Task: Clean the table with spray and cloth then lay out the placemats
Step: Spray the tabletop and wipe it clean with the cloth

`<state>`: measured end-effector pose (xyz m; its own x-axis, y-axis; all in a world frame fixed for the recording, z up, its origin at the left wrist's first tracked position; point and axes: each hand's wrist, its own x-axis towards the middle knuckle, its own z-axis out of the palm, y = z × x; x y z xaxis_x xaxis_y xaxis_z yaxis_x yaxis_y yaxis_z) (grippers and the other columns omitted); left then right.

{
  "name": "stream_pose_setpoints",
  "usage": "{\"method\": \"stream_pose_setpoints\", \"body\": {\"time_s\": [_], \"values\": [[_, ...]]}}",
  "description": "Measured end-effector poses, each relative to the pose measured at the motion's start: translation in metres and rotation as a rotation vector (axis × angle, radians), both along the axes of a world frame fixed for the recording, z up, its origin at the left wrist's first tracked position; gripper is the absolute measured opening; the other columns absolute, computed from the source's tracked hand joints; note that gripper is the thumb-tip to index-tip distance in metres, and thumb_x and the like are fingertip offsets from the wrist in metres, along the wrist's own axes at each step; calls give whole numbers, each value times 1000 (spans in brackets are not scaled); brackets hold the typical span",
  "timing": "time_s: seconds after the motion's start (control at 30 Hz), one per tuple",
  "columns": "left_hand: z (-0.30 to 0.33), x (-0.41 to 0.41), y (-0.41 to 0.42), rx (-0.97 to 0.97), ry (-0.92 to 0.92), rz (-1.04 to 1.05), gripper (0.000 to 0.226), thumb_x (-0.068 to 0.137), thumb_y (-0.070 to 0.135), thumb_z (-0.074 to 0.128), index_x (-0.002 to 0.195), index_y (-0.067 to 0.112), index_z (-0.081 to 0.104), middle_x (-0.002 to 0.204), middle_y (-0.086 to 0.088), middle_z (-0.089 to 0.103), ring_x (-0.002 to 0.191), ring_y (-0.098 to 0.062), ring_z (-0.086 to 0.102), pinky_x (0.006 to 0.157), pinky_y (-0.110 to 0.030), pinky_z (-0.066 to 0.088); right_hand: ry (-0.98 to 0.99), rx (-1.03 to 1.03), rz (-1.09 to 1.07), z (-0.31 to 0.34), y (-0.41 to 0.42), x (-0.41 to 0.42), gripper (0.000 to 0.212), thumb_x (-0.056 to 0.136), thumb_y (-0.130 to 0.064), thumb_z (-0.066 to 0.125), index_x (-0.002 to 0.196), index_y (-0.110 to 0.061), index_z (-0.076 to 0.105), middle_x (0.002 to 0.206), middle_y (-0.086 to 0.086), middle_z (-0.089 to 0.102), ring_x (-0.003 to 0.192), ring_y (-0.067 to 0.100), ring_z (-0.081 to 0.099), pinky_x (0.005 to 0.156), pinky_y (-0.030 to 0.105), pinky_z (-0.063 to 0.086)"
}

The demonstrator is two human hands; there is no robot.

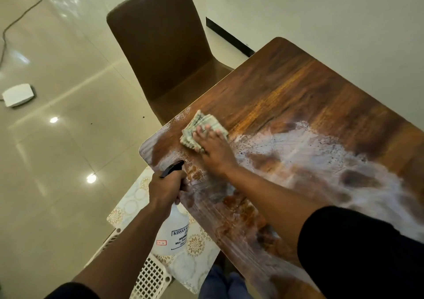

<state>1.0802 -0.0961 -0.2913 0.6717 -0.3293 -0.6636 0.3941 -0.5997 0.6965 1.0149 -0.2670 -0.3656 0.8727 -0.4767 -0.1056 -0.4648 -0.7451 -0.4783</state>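
Note:
My right hand (212,146) presses flat on a folded greenish cloth (202,125) near the left corner of the wooden table (286,87). White foamy spray streaks cover the table's near half. My left hand (166,187) grips the neck of a clear spray bottle (172,232) with a black trigger head, held just off the table's left edge. Patterned placemats (195,264) lie below the bottle on a white lattice basket (149,278).
A brown chair (160,46) stands at the table's far left side. A white box (17,94) with a cable lies on the glossy tiled floor at left. A wall runs along the table's right side.

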Motion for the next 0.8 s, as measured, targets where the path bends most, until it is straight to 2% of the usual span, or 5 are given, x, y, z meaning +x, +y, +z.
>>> {"method": "stream_pose_setpoints", "body": {"time_s": [0.17, 0.27, 0.5, 0.67, 0.8], "values": [[-7, -17, 0, 8, 50, -17, 20, 94, 9, 68, 77, 1, 74, 71, -22, 71, 42, -22, 53, 48, -33, 42, -64, -8, 237, -10, -9, -53, 74, 94, -6, 53, 161, -28, 30, 169, -10, 17, 158, 14, 3, 128, 38, 0], [-7, -28, -5, -29, 100, -42, 24, 100, 9, 65, 76, 11, 71, 74, -23, 70, 45, -24, 48, 50, -36, 42, -59, 48, 94, 1, -46, -78, 67, 93, -17, 40, 159, -26, 35, 168, -9, 21, 156, 11, 5, 128, 35, 3], [-10, -46, -14, -48, 83, -29, 22, 100, 9, 68, 82, -2, 74, 69, -18, 73, 40, -18, 51, 47, -34, 45, 9, 1, -420, -1, -129, -123, 58, 105, -18, 52, 160, -25, 34, 169, -2, 23, 159, 24, 11, 126, 40, 10], [-8, -53, -12, -71, 56, 11, 20, 99, 10, 69, 83, -1, 75, 70, -18, 74, 42, -19, 51, 47, -34, 45, 71, -32, -511, 3, -82, -97, 65, 106, -26, 51, 163, -30, 20, 171, -2, 12, 159, 28, 5, 128, 44, 11], [-3, -56, 1, -57, 24, 63, 22, 96, 10, 68, 76, 6, 76, 74, -23, 75, 41, -19, 48, 48, -32, 43, 37, -10, -268, 6, -3, -71, 63, 108, -38, 43, 163, -32, 15, 171, -2, 8, 158, 26, 5, 128, 45, 12]]}}
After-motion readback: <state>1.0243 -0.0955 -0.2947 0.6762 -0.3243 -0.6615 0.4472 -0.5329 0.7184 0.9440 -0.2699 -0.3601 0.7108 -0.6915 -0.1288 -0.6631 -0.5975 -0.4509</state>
